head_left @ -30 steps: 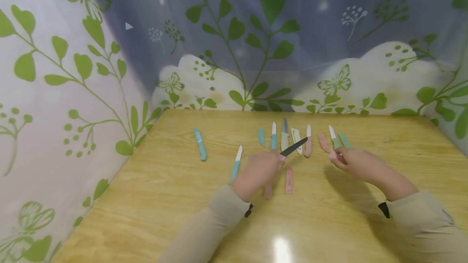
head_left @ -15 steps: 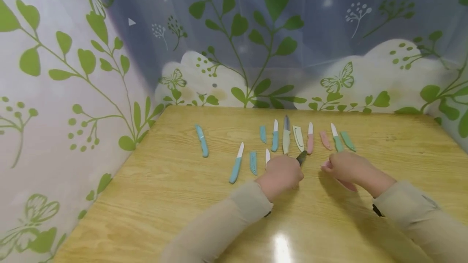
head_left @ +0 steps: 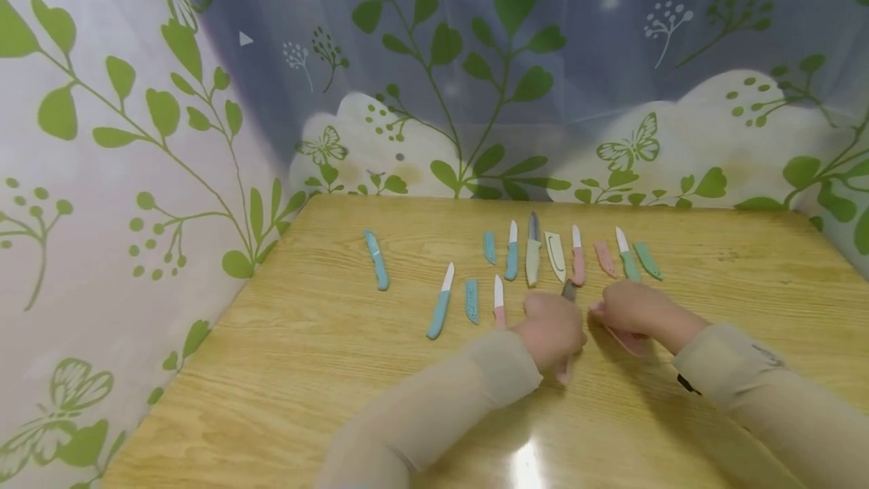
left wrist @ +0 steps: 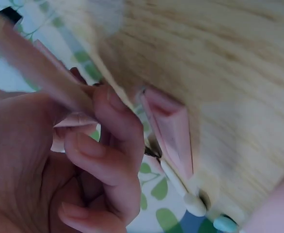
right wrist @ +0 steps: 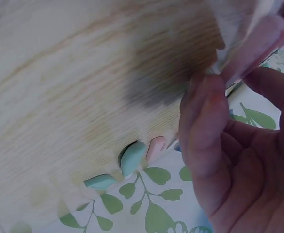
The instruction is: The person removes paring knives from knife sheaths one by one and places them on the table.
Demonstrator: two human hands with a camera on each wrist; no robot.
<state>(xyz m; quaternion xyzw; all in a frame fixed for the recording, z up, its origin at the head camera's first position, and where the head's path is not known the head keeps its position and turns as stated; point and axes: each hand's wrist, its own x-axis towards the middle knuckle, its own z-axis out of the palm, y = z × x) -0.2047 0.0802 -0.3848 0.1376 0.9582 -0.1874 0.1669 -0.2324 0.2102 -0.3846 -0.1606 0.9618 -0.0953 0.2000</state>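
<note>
My left hand (head_left: 553, 329) grips the pink handle (left wrist: 40, 68) of a knife. Its dark blade (head_left: 569, 291) points away from me, over the table. A short way to the right, my right hand (head_left: 634, 308) pinches a pink knife sheath (right wrist: 256, 51), part of which shows below the palm (head_left: 631, 342). Blade and sheath are apart, with a small gap between the two hands. Another pink sheath (left wrist: 173, 133) lies on the wood beside my left fingers in the left wrist view; the left hand hides that spot in the head view.
Beyond the hands stand in a row a blue knife (head_left: 512, 251), a cream knife (head_left: 532, 255), its cream sheath (head_left: 554, 256), a pink knife (head_left: 578, 259) and a green knife (head_left: 627, 259). Leftward lie a white-bladed blue knife (head_left: 440, 308), a blue sheath (head_left: 471, 302) and a sheathed blue knife (head_left: 376, 261).
My left hand has moved right with the knife, closer to the right hand, and the blade has swung to point more straight away. The right hand has shifted slightly left and turned its sheath.
</note>
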